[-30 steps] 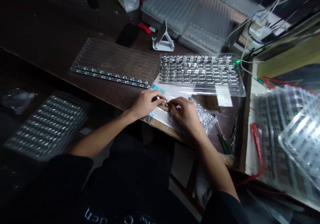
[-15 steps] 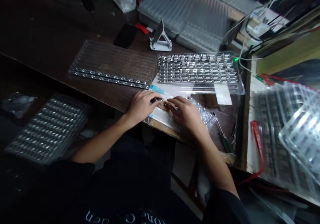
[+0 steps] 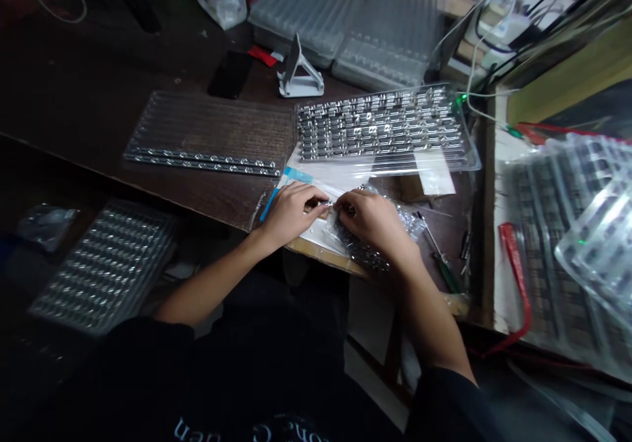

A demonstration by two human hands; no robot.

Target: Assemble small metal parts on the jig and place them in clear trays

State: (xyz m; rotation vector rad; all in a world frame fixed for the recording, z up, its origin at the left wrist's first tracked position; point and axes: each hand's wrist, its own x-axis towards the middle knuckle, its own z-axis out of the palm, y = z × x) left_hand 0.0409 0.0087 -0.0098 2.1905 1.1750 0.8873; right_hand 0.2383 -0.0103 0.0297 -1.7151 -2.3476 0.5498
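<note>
My left hand (image 3: 289, 215) is closed in a pinch on a small shiny metal part (image 3: 324, 203), just over a white sheet (image 3: 318, 232) at the table's front edge. Close by on the right, my right hand (image 3: 375, 221) has its fingertips curled together near that part's end; whether they hold something is hidden. Beneath the right hand lies a clear plastic bag (image 3: 368, 252) of small metal pieces. A small brown piece (image 3: 323, 214) shows under the left fingertips. Past the hands, a clear tray (image 3: 471, 159) carries rows of similar metal parts.
A second clear grooved tray (image 3: 212, 119) has two filled rows along its front. Behind are a white stand (image 3: 302, 85), a black phone (image 3: 231, 74) and stacked trays (image 3: 296, 14). A green-handled screwdriver (image 3: 447, 274) lies at right. More filled trays (image 3: 101, 267) sit lower left.
The view has shifted slightly. My fingertips have drawn apart a little, and the metal part now shows between them. The brown piece is less visible, and more of the bag shows under my right hand.
</note>
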